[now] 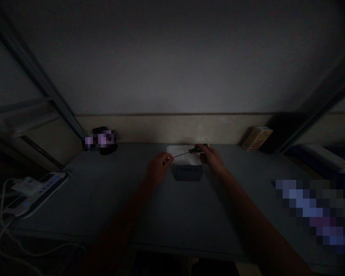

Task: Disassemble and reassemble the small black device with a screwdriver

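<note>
My right hand (211,156) is closed around the dark handle of a screwdriver (181,155), whose thin shaft points left. At the tip of that shaft, the fingers of my left hand (159,165) are pinched together; whether they grip the tip or a small part there is too dark to tell. Beneath the screwdriver lies white paper (186,159) on the table. Just in front of the paper sits a small dark grey box-like device (189,173) with a row of slots along its upper side, touched by neither hand.
On the left of the grey table (109,207) lies a white power strip (43,191) with a plugged-in adapter and cables. A blurred-out dark object (105,147) stands at the back left. A small carton (256,138) leans by the wall at the back right. Another pixelated item (310,211) lies at the right.
</note>
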`<state>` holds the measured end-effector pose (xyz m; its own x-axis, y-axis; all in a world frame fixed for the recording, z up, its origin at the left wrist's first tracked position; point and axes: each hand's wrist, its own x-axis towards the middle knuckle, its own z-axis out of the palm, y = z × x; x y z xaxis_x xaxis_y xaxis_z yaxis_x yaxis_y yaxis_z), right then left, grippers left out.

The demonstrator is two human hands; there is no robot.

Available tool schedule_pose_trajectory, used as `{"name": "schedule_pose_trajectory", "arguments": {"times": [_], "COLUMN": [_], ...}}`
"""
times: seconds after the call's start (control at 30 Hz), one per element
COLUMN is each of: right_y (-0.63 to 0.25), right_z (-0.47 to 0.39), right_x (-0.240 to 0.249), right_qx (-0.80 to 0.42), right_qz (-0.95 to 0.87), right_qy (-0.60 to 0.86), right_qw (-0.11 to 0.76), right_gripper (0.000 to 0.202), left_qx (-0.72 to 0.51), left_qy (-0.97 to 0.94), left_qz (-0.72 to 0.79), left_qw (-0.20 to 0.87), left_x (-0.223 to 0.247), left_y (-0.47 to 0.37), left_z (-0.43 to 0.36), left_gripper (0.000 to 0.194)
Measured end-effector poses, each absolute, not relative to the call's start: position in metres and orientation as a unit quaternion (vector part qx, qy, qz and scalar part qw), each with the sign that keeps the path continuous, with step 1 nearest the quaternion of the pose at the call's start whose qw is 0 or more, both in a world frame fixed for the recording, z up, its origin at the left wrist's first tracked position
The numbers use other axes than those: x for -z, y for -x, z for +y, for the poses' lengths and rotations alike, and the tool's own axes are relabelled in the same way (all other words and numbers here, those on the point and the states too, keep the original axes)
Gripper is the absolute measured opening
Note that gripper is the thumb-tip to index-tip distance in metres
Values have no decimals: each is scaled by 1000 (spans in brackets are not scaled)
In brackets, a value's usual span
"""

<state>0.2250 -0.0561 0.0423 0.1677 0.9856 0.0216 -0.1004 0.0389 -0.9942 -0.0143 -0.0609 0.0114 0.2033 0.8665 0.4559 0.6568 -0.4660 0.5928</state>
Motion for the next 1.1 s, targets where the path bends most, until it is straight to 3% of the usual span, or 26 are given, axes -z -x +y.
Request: {"name": "schedule_pose_trajectory", "arguments": {"times": [0.47, 0.77, 1.1], "right_y": [-227, -240, -231], "right_z": [-58, -57, -65], "right_x": [-48, -58, -65], "right_qx": [-458, -429, -389], "right_qz": [-420, -348, -403], "right_qy": [508, 466, 460], "right_qw": [596, 691, 689], "right_gripper": [43, 42, 38], "left_qx": [-440, -406, -358], "left_qy": [-738, -788, -826], "left_qz": [499, 403, 359], "left_qw": [111, 229, 245], "left_x": [-13, -21, -20], "left_y": [12, 11, 12], "left_z": [-62, -73, -75], "left_gripper": [26, 31, 31]}}
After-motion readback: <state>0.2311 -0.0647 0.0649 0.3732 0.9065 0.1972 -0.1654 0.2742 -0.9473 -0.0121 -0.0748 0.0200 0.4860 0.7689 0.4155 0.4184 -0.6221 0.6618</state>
